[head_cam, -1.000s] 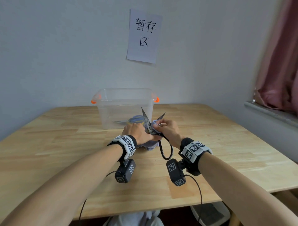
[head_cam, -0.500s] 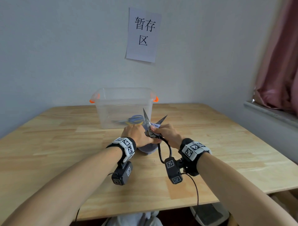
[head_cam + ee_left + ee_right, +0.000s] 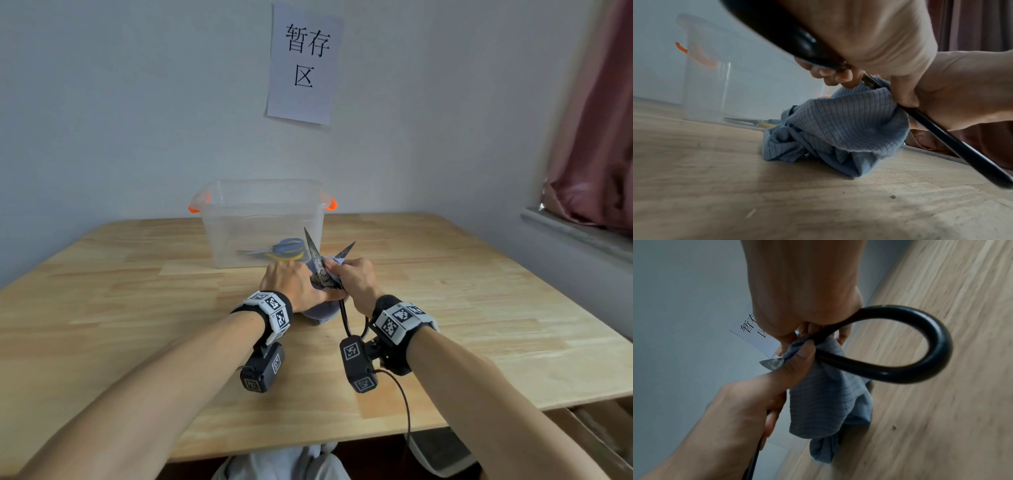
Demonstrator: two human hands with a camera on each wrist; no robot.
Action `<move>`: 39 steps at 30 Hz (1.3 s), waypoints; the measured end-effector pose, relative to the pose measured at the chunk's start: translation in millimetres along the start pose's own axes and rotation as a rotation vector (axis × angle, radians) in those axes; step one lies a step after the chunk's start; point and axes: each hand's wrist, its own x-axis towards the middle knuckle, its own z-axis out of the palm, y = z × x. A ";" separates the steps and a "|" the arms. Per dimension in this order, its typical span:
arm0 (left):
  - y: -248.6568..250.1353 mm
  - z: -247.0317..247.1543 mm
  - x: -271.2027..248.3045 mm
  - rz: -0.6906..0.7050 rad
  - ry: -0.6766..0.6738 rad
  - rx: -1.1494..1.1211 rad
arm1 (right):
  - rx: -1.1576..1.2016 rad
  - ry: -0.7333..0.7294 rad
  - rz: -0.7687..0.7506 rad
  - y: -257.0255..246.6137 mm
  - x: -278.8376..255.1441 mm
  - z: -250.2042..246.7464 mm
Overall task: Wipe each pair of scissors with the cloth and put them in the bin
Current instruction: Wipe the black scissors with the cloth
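Observation:
Black-handled scissors [image 3: 314, 255] stand with their blades spread and pointing up, just in front of the clear bin [image 3: 219, 205]. My left hand [image 3: 291, 284] grips them near the pivot and holds one handle. My right hand [image 3: 352, 277] pinches the blue-grey cloth [image 3: 318, 313] around the right blade. The rest of the cloth [image 3: 838, 129] hangs down and its bottom touches the table. One loop handle [image 3: 920, 373] sticks out below my right hand, and the cloth [image 3: 824, 402] hangs beside it. A blade tip [image 3: 770, 364] shows past my left thumb.
A blue and yellow pair of scissors [image 3: 284, 248] lies inside the bin, which has orange latches and stands against the wall. The wooden table [image 3: 479, 308] stretches to both sides. A paper sign [image 3: 303, 65] hangs on the wall. A curtain [image 3: 599, 137] hangs at the right.
The hands and scissors have shifted slightly toward the bin, and the blades stand a little wider apart. Both grips are unchanged.

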 end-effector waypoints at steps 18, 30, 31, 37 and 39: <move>-5.4 10.3 1.5 0.001 0.024 -0.059 | 0.020 0.106 0.005 7.9 9.1 6.7; -7.7 11.2 -1.0 0.033 0.020 -0.011 | 0.024 0.145 0.012 13.7 16.2 3.7; -8.7 11.9 -0.4 0.033 0.019 -0.006 | 0.029 0.142 0.010 18.7 22.2 3.2; -13.0 12.5 -1.4 0.041 0.009 0.009 | 0.008 0.170 0.016 2.5 9.4 -1.6; -13.6 11.4 -2.5 0.035 -0.010 0.007 | 0.010 0.183 0.030 2.3 11.9 -3.9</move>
